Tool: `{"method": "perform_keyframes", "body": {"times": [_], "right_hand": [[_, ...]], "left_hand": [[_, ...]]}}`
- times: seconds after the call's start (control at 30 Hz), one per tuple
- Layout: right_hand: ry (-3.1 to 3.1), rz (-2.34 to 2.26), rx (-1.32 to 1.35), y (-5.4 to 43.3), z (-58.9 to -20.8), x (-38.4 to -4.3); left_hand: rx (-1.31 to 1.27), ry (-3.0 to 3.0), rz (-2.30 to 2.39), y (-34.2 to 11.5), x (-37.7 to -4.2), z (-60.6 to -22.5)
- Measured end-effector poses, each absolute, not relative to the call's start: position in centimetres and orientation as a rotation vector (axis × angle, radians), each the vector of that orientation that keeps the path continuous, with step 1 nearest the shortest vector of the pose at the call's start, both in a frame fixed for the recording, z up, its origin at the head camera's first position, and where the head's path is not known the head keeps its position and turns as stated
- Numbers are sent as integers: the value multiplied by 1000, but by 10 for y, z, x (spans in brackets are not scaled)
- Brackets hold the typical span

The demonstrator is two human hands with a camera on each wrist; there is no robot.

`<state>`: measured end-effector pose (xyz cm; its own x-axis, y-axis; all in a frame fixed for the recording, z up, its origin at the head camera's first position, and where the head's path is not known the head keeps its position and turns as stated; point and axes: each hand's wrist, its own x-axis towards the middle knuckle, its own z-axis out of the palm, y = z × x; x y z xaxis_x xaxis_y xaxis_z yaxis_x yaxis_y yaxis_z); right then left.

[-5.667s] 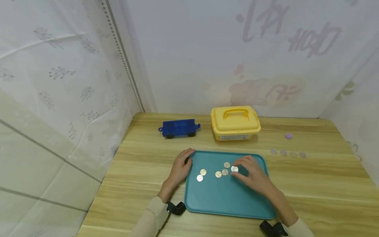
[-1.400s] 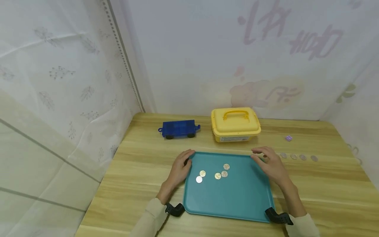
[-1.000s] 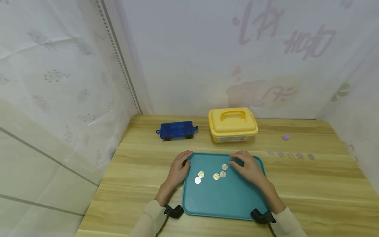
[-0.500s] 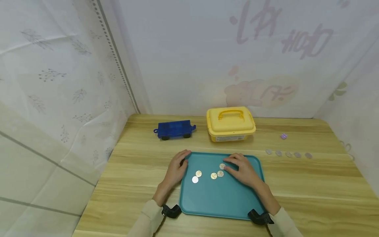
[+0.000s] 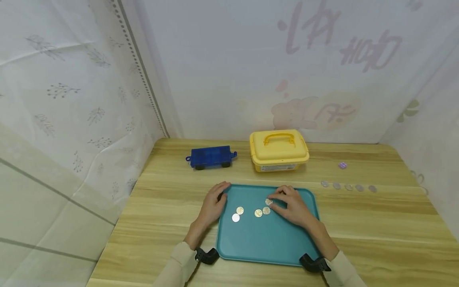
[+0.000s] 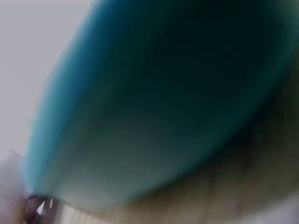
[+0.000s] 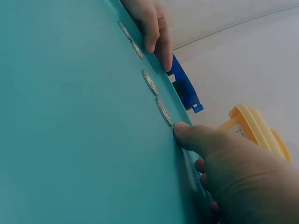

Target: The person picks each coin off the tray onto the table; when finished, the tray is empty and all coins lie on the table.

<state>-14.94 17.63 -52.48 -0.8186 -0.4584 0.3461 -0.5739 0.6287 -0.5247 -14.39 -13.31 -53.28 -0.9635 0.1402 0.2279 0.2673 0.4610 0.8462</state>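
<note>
My right hand (image 5: 292, 207) is over the teal tray (image 5: 265, 243), its thumb and index finger pinching a ridged coin (image 5: 268, 202) that still looks low on the tray. Close to it lie a gold-toned coin (image 5: 258, 213) and a duller coin (image 5: 266, 210). Farther left are another patterned coin (image 5: 240, 210) and a plain, shiny one (image 5: 235, 217). In the right wrist view, the thumb (image 7: 184, 133) hides most of the pinched coin. My left hand (image 5: 213, 203) rests with relaxed fingers at the tray's far-left rim. Blurred teal tray (image 6: 154, 140) fills much of the left wrist view.
Several coins (image 5: 348, 187) form a row on the wooden table (image 5: 376, 223), right of the tray. A small purple piece (image 5: 342, 165) lies behind them. Beyond the tray stand a lidded yellow box (image 5: 279, 149) and a blue toy wagon (image 5: 210, 156).
A coin earlier held in my right hand has left the tray, and the row on the right has gained one. My right hand has returned leftward and pinches another coin. My left hand stays put.
</note>
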Motion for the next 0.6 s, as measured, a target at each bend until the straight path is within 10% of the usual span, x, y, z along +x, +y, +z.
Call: {"method": "perform_keyframes", "body": {"times": [0.6], "right_hand": [[-2800,1093,761,176,-520,-149]], "left_hand": [[-369,-2587,-1508,-133,-145,-535]]}}
